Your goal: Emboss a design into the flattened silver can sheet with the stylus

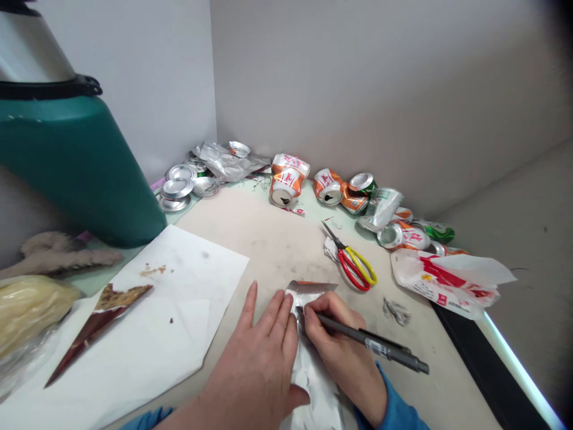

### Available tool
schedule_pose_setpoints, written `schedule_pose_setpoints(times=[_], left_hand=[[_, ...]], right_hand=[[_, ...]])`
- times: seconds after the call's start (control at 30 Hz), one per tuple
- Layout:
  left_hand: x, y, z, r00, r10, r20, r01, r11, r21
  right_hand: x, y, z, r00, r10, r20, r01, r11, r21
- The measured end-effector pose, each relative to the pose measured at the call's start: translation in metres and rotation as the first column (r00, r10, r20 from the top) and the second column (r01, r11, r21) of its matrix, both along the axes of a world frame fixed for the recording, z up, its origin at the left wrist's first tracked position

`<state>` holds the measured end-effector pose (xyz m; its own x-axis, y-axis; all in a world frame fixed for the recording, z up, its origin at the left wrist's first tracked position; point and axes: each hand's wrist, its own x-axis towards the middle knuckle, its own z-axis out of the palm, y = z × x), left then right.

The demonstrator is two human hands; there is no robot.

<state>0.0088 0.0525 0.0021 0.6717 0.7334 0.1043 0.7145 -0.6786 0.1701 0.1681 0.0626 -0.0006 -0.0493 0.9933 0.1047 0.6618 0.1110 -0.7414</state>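
Observation:
A silvery strip of metal sheet, apparently cut from a can, lies lengthwise in front of me, its far end curled up with orange showing. My left hand presses flat along its left side, fingers stretched out and slightly spread. In my right hand is a dark grey pen, pinched near its lower end, with the tip down at the strip beside my left fingertips. The pen's tip is partly hidden by my fingers. Beyond the right hand lie scissors with one red and one yellow handle.
Crushed drink cans line the back and right, with can bottoms at back left. A green bottle stands left. White paper holds a brown-wrapped snack. At right are a crumpled scrap and a red-and-white wrapper.

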Motion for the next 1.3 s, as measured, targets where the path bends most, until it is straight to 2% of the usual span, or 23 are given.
schedule_pose_setpoints(times=[0.43, 0.93, 1.3], left_hand=[[-0.0010, -0.0013, -0.0020, 1.000, 0.000, -0.006, 0.000, 1.000, 0.002], [-0.0001, -0.0002, 0.0046, 0.999, -0.001, -0.045, 0.002, 1.000, 0.006], [-0.0004, -0.0013, 0.0040, 0.999, 0.003, -0.038, -0.001, 1.000, 0.031]], right_hand=[[-0.0014, 0.0001, 0.0012, 1.000, 0.008, 0.014, -0.009, 1.000, 0.018], [0.0015, 0.0004, 0.0032, 1.000, 0.006, 0.017, -0.006, 1.000, 0.022], [0.0022, -0.0007, 0.0038, 1.000, -0.002, 0.028, 0.000, 0.999, 0.052]])
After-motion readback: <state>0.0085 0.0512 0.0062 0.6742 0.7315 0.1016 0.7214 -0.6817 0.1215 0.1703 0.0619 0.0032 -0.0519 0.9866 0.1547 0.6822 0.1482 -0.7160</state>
